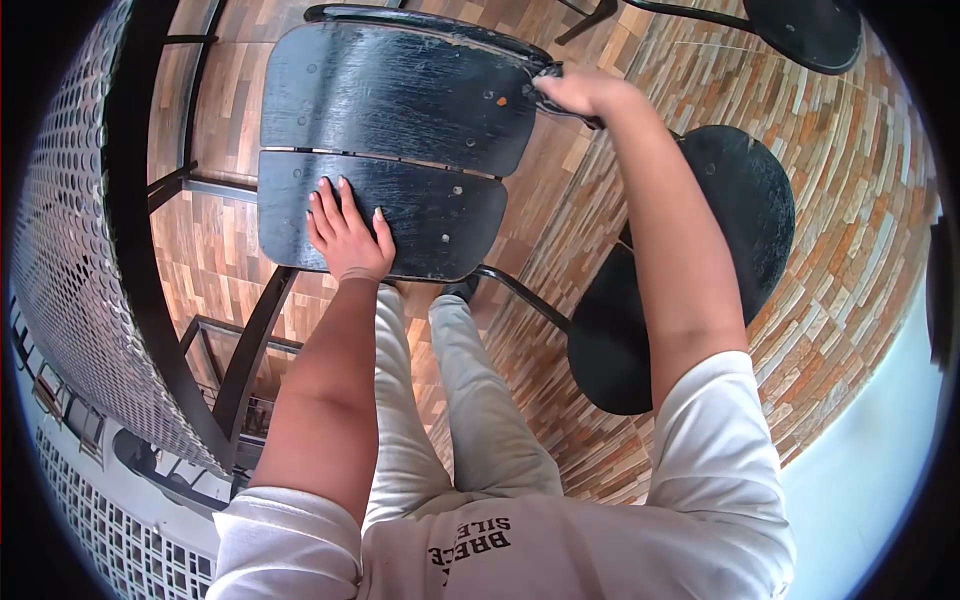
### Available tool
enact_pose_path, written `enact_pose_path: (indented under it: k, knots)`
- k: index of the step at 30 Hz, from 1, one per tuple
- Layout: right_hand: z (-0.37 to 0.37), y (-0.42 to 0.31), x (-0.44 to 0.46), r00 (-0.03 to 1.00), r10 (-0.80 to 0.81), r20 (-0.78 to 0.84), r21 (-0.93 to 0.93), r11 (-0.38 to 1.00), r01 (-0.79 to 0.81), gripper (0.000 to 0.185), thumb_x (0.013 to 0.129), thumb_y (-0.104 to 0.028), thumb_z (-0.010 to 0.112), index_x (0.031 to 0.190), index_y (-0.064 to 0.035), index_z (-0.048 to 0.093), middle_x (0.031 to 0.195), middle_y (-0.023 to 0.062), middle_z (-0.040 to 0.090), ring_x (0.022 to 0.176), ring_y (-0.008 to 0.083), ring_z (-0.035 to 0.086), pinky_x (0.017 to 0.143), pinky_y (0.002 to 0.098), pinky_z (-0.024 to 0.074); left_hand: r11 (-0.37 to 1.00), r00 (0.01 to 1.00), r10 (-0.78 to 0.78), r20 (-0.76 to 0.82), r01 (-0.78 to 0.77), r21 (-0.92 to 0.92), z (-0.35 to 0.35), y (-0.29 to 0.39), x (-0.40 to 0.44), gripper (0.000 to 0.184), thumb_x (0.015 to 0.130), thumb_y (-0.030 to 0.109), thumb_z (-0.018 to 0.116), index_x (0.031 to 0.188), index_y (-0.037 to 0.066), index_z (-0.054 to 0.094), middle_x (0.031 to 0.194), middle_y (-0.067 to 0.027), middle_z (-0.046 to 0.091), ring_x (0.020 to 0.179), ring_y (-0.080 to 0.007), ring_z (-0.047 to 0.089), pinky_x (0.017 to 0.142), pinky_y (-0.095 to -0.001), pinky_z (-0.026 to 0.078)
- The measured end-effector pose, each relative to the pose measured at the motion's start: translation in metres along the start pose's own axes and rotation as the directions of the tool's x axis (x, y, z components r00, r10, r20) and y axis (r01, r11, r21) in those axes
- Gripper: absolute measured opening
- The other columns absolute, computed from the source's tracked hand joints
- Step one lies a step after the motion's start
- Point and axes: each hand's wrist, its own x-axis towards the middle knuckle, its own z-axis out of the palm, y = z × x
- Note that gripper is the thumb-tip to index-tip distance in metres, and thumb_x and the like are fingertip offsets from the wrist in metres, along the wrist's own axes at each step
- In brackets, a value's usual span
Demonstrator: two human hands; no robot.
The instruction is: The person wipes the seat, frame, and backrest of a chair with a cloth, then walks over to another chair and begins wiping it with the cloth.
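Note:
A worn black chair with a two-panel wooden surface stands in front of me, scuffed and dotted with rivets and a small orange spot. My left hand lies flat on its nearer panel with the fingers spread. At the far right corner of the chair, my right hand is closed around a bunched dark cloth, pressed against the chair's edge. Part of the cloth is hidden under the fingers.
A table with a perforated metal top and dark frame fills the left side. Another black chair stands at the right, partly behind my right arm. A further black chair is at the top right, by a strip-tiled wall.

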Motion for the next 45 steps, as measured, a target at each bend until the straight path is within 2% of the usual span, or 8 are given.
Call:
enact_pose_path:
  k: [3,11,16,19,24,27,35,45]
  knots:
    - [-0.005,0.025,0.032,0.999,0.012,0.050,-0.170,0.985,-0.003,0.069,0.080,-0.058,0.080,0.120,-0.0023,0.075,0.128,0.0193,0.071,0.120,0.0334,0.068,0.096,0.0397,0.0549,1.000,1.000,0.003,0.012,-0.003,-0.018,-0.001,0.001,0.000,0.073,0.098,0.038,0.051,0.161,0.005,0.033,0.169,-0.0211,0.026,0.155,-0.0411,0.023,0.123,-0.0565,0.015]
    - [0.012,0.010,0.085,0.977,0.163,0.134,-0.386,0.917,-0.100,0.071,0.071,-0.048,0.091,0.127,-0.0076,0.073,0.135,0.0143,0.069,0.122,0.0314,0.068,0.101,0.0445,0.0538,0.999,0.998,-0.028,0.051,0.029,-0.025,0.002,-0.001,-0.002,0.076,0.095,0.040,0.054,0.161,0.008,0.034,0.170,-0.0189,0.024,0.156,-0.0402,0.022,0.124,-0.0568,0.015]
    - [0.009,0.003,0.061,0.990,0.122,0.068,-0.384,0.919,-0.087,0.065,0.074,-0.042,0.089,0.129,-0.0131,0.073,0.136,0.0113,0.070,0.124,0.0288,0.068,0.101,0.0458,0.0543,0.999,0.999,-0.028,0.034,0.029,-0.042,0.003,-0.001,-0.001,0.076,0.095,0.040,0.053,0.162,0.008,0.034,0.170,-0.0188,0.024,0.156,-0.0403,0.022,0.124,-0.0567,0.014]
    - [0.018,-0.002,0.037,0.987,0.097,-0.132,-0.398,0.906,-0.143,0.054,0.077,-0.033,0.085,0.127,-0.0147,0.075,0.134,0.0092,0.071,0.121,0.0268,0.069,0.098,0.0448,0.0568,0.999,0.999,-0.025,0.041,0.026,-0.022,0.003,-0.002,-0.003,0.076,0.096,0.040,0.053,0.162,0.008,0.034,0.170,-0.0188,0.024,0.156,-0.0405,0.023,0.124,-0.0568,0.015]
    - [0.002,0.010,-0.012,0.978,0.160,-0.132,-0.478,0.854,-0.204,0.053,0.074,-0.035,0.085,0.117,-0.0057,0.076,0.118,0.0153,0.075,0.110,0.0318,0.073,0.091,0.0423,0.0600,0.999,1.000,-0.001,0.000,0.001,-0.036,0.003,0.000,-0.003,0.075,0.096,0.039,0.054,0.162,0.008,0.034,0.170,-0.0189,0.024,0.155,-0.0405,0.024,0.124,-0.0569,0.016]
    - [-0.013,0.023,-0.041,0.985,0.166,-0.037,-0.583,0.797,-0.156,0.042,0.083,-0.026,0.076,0.122,-0.0105,0.076,0.127,0.0080,0.074,0.114,0.0262,0.073,0.091,0.0421,0.0600,0.999,1.000,0.002,-0.021,-0.003,-0.034,0.001,0.000,-0.003,0.074,0.098,0.039,0.051,0.163,0.008,0.031,0.170,-0.0191,0.025,0.155,-0.0393,0.024,0.124,-0.0560,0.016]
    - [-0.007,0.020,-0.037,0.965,0.183,-0.186,-0.443,0.861,-0.249,0.037,0.085,-0.017,0.064,0.117,-0.0034,0.076,0.125,0.0168,0.073,0.115,0.0350,0.071,0.095,0.0440,0.0583,1.000,1.000,-0.011,0.005,0.011,-0.016,0.002,0.000,-0.002,0.075,0.096,0.040,0.054,0.161,0.009,0.036,0.170,-0.0186,0.025,0.155,-0.0398,0.024,0.124,-0.0561,0.017]
    - [0.027,-0.013,0.023,0.968,0.140,-0.210,-0.441,0.870,-0.221,0.037,0.089,-0.020,0.065,0.122,-0.0080,0.075,0.128,0.0144,0.073,0.118,0.0333,0.070,0.095,0.0424,0.0582,0.999,0.998,-0.047,0.048,0.048,-0.025,0.003,0.000,-0.008,0.075,0.096,0.040,0.053,0.161,0.009,0.035,0.170,-0.0181,0.025,0.155,-0.0394,0.023,0.124,-0.0557,0.015]
